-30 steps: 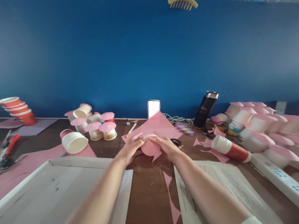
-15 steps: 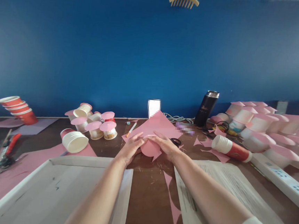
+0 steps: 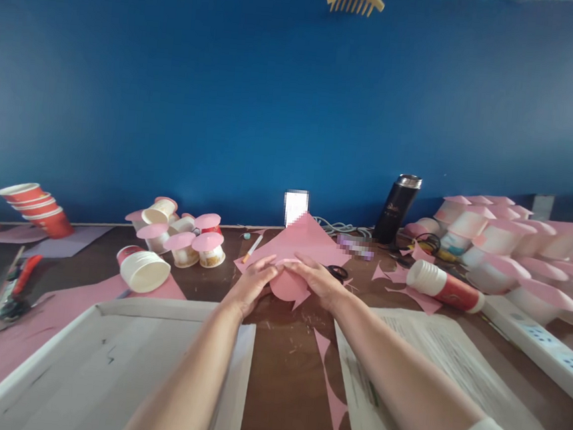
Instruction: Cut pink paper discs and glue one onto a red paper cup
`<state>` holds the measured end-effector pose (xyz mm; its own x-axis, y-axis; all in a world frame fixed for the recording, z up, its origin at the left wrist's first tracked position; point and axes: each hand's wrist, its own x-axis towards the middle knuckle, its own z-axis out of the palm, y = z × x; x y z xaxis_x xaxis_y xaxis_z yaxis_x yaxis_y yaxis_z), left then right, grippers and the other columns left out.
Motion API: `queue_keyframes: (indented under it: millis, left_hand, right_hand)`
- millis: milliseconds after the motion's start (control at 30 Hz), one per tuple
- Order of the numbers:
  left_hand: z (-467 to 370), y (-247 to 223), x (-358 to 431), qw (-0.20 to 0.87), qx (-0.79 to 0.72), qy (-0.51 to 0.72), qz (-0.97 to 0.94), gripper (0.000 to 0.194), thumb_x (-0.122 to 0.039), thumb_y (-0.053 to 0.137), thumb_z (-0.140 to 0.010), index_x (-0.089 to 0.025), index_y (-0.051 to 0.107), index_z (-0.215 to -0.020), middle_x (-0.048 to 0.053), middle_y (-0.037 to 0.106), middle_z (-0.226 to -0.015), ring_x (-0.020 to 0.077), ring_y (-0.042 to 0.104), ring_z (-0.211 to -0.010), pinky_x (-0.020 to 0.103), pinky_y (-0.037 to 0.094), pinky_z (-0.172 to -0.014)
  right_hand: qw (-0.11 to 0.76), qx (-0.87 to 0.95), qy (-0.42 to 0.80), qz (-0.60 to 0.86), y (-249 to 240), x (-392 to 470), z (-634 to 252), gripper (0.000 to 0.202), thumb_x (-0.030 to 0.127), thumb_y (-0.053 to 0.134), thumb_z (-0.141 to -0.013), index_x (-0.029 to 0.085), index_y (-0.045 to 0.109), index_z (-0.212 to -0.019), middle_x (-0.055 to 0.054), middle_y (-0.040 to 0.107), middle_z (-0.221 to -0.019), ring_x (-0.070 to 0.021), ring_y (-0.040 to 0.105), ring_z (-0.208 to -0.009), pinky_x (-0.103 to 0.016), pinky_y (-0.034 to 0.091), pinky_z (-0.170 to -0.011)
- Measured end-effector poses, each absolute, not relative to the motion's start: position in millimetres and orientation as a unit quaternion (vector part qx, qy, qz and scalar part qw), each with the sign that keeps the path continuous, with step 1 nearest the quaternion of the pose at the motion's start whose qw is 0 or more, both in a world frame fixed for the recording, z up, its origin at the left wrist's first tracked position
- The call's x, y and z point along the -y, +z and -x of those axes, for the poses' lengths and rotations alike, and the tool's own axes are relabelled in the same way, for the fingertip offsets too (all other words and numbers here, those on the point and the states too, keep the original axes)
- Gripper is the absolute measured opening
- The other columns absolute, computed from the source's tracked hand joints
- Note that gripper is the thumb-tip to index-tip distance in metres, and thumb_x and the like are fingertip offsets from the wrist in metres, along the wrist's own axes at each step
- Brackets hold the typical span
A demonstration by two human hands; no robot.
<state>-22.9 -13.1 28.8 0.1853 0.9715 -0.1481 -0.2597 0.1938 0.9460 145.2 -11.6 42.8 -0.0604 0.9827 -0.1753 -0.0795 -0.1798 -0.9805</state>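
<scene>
Both hands meet at a round piece of pink paper at the middle of the table. My left hand grips its left side, the thumb at its upper edge. On the other side my right hand holds it, fingertips close to the left ones. The fingers partly cover the paper, and its far side is hidden. Just behind lies a larger pink paper sheet with a pointed top. Black scissors handles show right of my right hand, and a white-and-orange pencil-like stick lies beyond my left.
Paper cups with pink tops stand at left and in a large group at right. A black flask, a cup stack and a power strip are at right. A white tray lies left, printed sheets right.
</scene>
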Motion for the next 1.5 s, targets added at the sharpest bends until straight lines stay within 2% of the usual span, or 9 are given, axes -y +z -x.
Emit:
queue_keyframes:
  millis: [100, 267, 500, 700, 867, 1033, 1200, 1333, 1500]
  left_hand:
    - [23.3, 28.8, 12.8, 0.647, -0.425, 0.479, -0.415, 0.06, -0.039, 0.074, -0.07, -0.022, 0.057, -0.125, 0.013, 0.059, -0.126, 0.0276, 0.057, -0.111, 0.035, 0.051, -0.082]
    - [26.3, 25.4, 10.3, 0.653, -0.415, 0.501, -0.388, 0.055, -0.04, 0.074, -0.069, -0.023, 0.061, -0.12, 0.012, 0.063, -0.119, 0.0258, 0.059, -0.106, 0.033, 0.052, -0.077]
    - [24.7, 27.3, 10.8, 0.655, -0.418, 0.511, -0.366, 0.045, -0.04, 0.073, -0.069, -0.023, 0.066, -0.11, 0.01, 0.062, -0.122, 0.0264, 0.057, -0.109, 0.028, 0.052, -0.071]
    - [24.6, 27.6, 12.4, 0.653, -0.406, 0.492, -0.407, 0.045, -0.044, 0.07, -0.072, -0.024, 0.066, -0.112, 0.009, 0.057, -0.131, 0.0294, 0.048, -0.121, 0.03, 0.051, -0.076]
    - [25.0, 22.0, 9.9, 0.653, -0.407, 0.497, -0.402, 0.046, -0.043, 0.071, -0.071, -0.022, 0.066, -0.112, 0.01, 0.061, -0.125, 0.0286, 0.053, -0.115, 0.032, 0.051, -0.077]
    - [21.5, 27.2, 12.3, 0.659, -0.401, 0.492, -0.403, 0.053, -0.039, 0.073, -0.071, -0.019, 0.062, -0.119, 0.012, 0.065, -0.116, 0.0271, 0.059, -0.107, 0.033, 0.049, -0.081]
    - [18.9, 31.3, 14.3, 0.659, -0.398, 0.496, -0.402, 0.055, -0.035, 0.074, -0.07, -0.017, 0.062, -0.12, 0.012, 0.065, -0.117, 0.0272, 0.058, -0.109, 0.033, 0.048, -0.085]
    - [20.8, 26.3, 10.9, 0.658, -0.401, 0.497, -0.4, 0.057, -0.037, 0.074, -0.069, -0.017, 0.062, -0.12, 0.012, 0.066, -0.114, 0.0277, 0.058, -0.108, 0.035, 0.047, -0.087]
    - [24.5, 17.6, 5.9, 0.655, -0.383, 0.512, -0.402, 0.048, -0.04, 0.073, -0.07, -0.019, 0.066, -0.113, 0.011, 0.065, -0.117, 0.0268, 0.056, -0.112, 0.036, 0.045, -0.091]
  right_hand:
    - [0.458, 0.45, 0.58, 0.502, 44.1, 11.9, -145.9, 0.057, 0.044, 0.08, -0.06, 0.023, 0.064, -0.11, -0.007, 0.061, -0.123, -0.0283, 0.054, -0.116, -0.039, 0.043, -0.097]
    - [0.45, 0.431, 0.68, 0.385, 42.5, 8.8, -146.8, 0.048, 0.054, 0.068, -0.071, 0.02, 0.066, -0.104, -0.007, 0.07, -0.1, -0.0231, 0.065, -0.09, -0.033, 0.051, -0.079]
    - [0.473, 0.428, 0.674, 0.373, 38.4, 5.3, -147.3, 0.037, 0.044, 0.074, -0.069, 0.02, 0.067, -0.096, -0.003, 0.07, -0.089, -0.017, 0.064, -0.078, -0.024, 0.05, -0.066]
    - [0.483, 0.397, 0.662, 0.414, 35.3, 4.2, -147.6, 0.053, 0.041, 0.078, -0.066, 0.022, 0.063, -0.113, -0.006, 0.068, -0.109, -0.0222, 0.064, -0.096, -0.029, 0.053, -0.077]
    - [0.473, 0.442, 0.64, 0.414, 40.4, 8.5, -146.0, 0.05, 0.046, 0.075, -0.068, 0.021, 0.065, -0.11, -0.007, 0.067, -0.114, -0.0252, 0.062, -0.104, -0.032, 0.052, -0.082]
    - [0.468, 0.437, 0.602, 0.476, 43.7, 11.7, -144.3, 0.066, 0.047, 0.078, -0.063, 0.022, 0.06, -0.121, -0.008, 0.061, -0.126, -0.0277, 0.055, -0.116, -0.037, 0.047, -0.095]
    - [0.457, 0.427, 0.595, 0.504, 44.7, 12.2, -141.1, 0.072, 0.047, 0.078, -0.061, 0.021, 0.057, -0.125, -0.009, 0.063, -0.122, -0.0284, 0.06, -0.108, -0.035, 0.053, -0.083]
    - [0.459, 0.44, 0.611, 0.471, 47.3, 14.1, -138.7, 0.057, 0.045, 0.076, -0.064, 0.021, 0.062, -0.114, -0.006, 0.069, -0.105, -0.0253, 0.063, -0.097, -0.03, 0.053, -0.073]
    - [0.466, 0.467, 0.639, 0.395, 43.4, 12.6, -140.1, 0.043, 0.047, 0.073, -0.068, 0.021, 0.066, -0.102, -0.004, 0.07, -0.094, -0.0218, 0.064, -0.088, -0.03, 0.052, -0.071]
